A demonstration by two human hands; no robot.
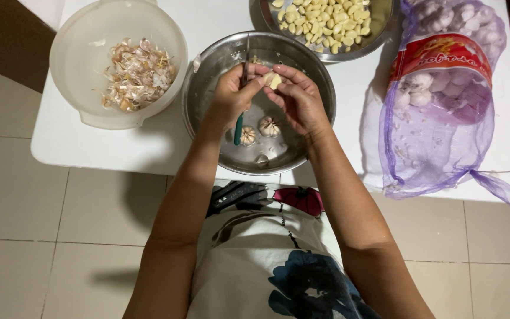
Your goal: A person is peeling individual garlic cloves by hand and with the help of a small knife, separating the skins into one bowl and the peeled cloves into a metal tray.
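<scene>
Left hand (pixel 231 94) clenched around a green-handled knife (pixel 240 118), blade pointing up away from the body, handle sticking out below the palm. Right hand (pixel 297 97) pinching a pale garlic clove (pixel 273 80) between thumb and fingertips, touching the left thumb, the clove held just beside the blade. Both hands raised over a steel bowl (pixel 208 77) on the white worktop (pixel 119 150). Directly beneath the hands, in the bowl's bottom, two whole garlic bulbs (pixel 268 126), one against the knife handle's tip, the other under the right palm, with a scrap of skin nearer the body. Beyond the hands, a steel dish of peeled cloves (pixel 323 20). Left of the left hand, well apart, a translucent plastic bowl (pixel 72 53) holding papery garlic skins (pixel 138 74). Right of the right hand, a purple mesh sack of garlic bulbs (pixel 438 88) lying on the worktop, its open end trailing toward the near edge.
</scene>
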